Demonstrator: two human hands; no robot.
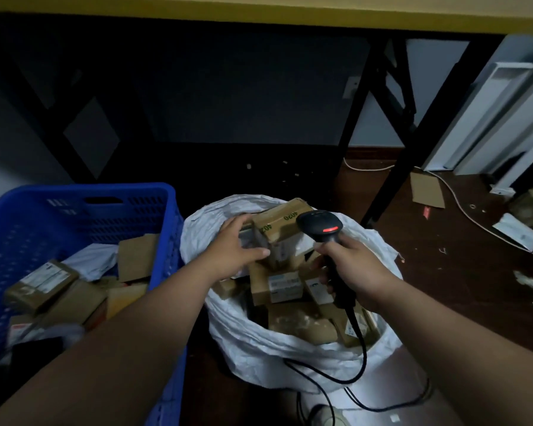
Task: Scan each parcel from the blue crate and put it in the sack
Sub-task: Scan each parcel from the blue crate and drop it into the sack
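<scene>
One parcel in the left grip above the sack, scanner in the right grip.

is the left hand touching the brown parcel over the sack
Touching: the head view shows the left hand gripping the parcel, thumb and fingers on it.

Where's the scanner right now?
Head view, right of centre: the right hand grips the scanner over the white sack, beside the parcel held by the left hand.
</scene>
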